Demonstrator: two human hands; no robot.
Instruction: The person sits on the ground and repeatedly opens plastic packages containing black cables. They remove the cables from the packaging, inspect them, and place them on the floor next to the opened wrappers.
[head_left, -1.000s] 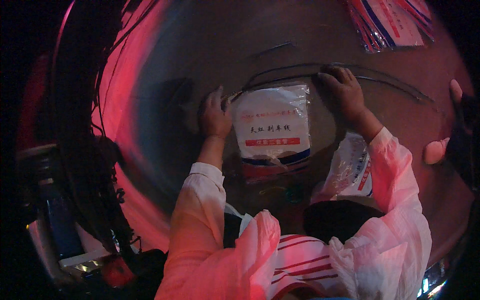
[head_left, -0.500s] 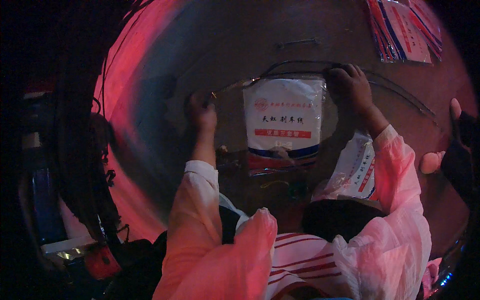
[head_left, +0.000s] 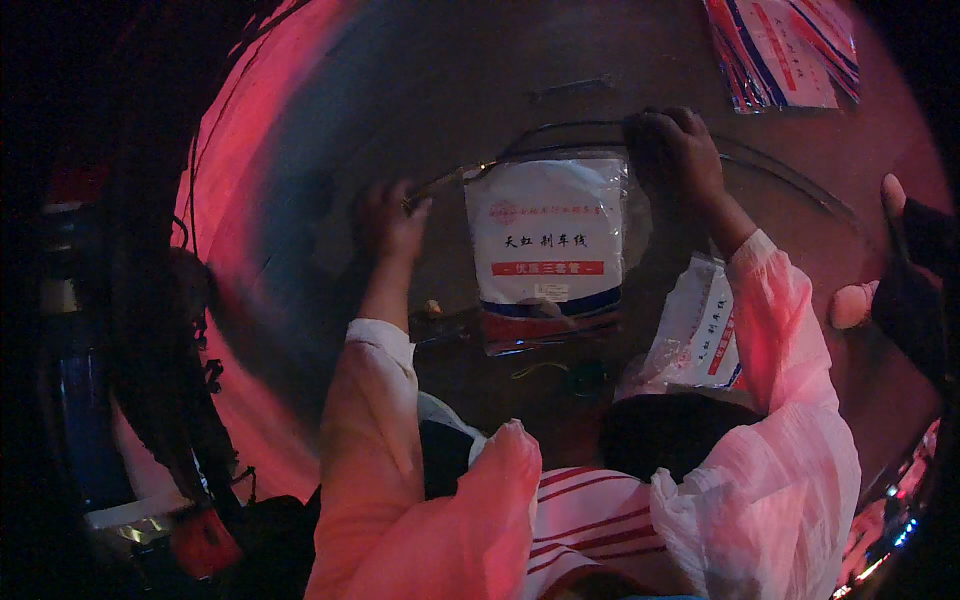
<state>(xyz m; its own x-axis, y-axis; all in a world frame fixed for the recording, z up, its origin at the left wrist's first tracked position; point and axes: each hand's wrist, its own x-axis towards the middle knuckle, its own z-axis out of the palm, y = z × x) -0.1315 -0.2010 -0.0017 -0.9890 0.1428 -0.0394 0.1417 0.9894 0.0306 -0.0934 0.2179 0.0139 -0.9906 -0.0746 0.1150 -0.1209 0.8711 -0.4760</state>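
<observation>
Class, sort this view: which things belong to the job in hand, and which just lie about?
Job in hand:
dark cable, held by left hand and right hand
white packet beside it, probably

Lying about, apparently:
spanner-like tool
second packet, lower right
fanned packets, upper right

Dim brown floor (head_left: 420,90), pinkish-red light (head_left: 268,425) along its left side, deep darkness (head_left: 70,80) around
</observation>
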